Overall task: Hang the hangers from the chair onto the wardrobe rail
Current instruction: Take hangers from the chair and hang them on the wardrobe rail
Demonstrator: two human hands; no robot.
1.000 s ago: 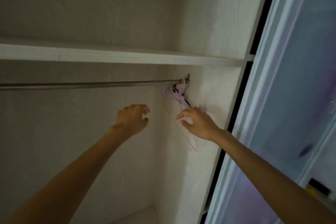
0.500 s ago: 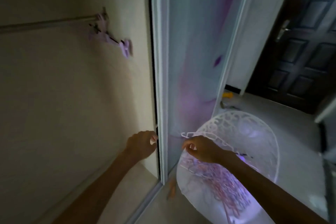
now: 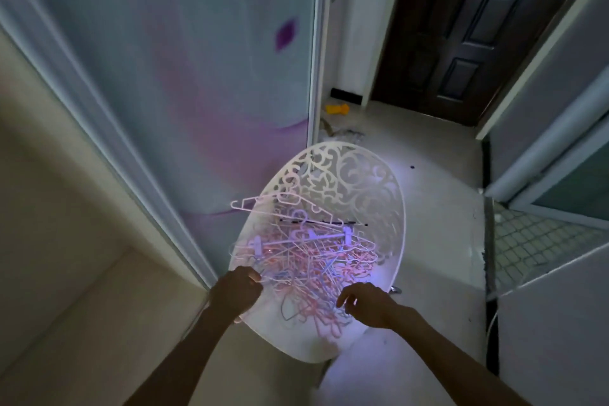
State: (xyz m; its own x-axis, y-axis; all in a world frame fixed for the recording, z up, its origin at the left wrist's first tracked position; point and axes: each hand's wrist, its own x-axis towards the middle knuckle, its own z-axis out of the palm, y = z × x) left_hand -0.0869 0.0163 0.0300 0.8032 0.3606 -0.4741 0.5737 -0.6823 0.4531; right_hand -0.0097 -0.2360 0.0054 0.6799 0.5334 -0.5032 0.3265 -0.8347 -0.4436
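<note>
left hand [image 3: 238,293] fingers seemingly pinching a strand at the chair [image 3: 393,204] seat's left edge, right hand [image 3: 367,305] loosely spread, empty, over the tangled hangers [image 3: 313,260] pile's near-right, pile just ahead.

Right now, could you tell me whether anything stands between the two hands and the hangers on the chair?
Nothing visible does. The left hand is at the near left edge of the hanger pile on the white chair, and the right hand hovers over its near right side, fingers spread.
</note>
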